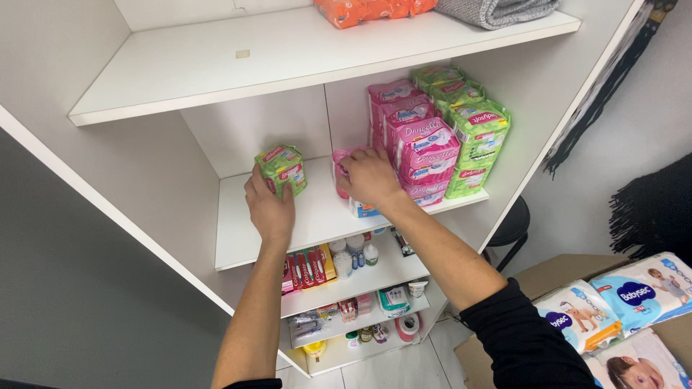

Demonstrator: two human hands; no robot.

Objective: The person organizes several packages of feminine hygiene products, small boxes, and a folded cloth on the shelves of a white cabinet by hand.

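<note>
Gripping a green pack [282, 170], left hand [269, 209] nears the shelf [238, 241] edge.

The green pack [281, 170] and the pink packs [422, 148] are wrapped in shiny, crinkly plastic, the white shelf [238, 238] looks smooth and matt, and the grey blanket [497, 11] is soft, rough cloth.

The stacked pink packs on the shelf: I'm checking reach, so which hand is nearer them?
Right. The right hand grips a pink pack just beside the pink stack; the left hand holds a green pack farther left.
</note>
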